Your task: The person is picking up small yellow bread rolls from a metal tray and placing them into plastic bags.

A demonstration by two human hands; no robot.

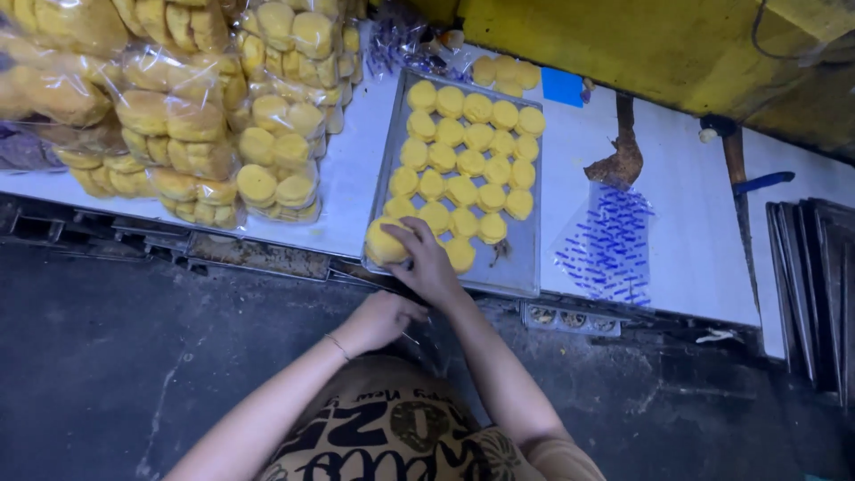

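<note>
Right hand is on the near left corner of the flat rectangular metal baking tray, fingers curled around a small stack of round yellow cakes, and that stack sits right at the tray's front edge, gripped from the side. Left hand sits lower, below the table edge and just in front of the person's body, closed into a loose fist with a thin bracelet at the wrist; something clear and thin seems pinched in it, but I cannot tell what it is.

The tray lies on the white table top, and the rest of it is filled with rows of the same round yellow cakes, lying flat and touching one another. To the left of the tray, clear plastic bags packed with yellow cakes are heaped high across the table. To the right of the tray lies an empty clear plastic bag with blue print, flat on the white surface, well apart from both hands. Beyond the tray's far edge, a few more loose yellow cakes rest near a blue square of tape. At the far right, dark metal trays stand stacked on edge.
</note>
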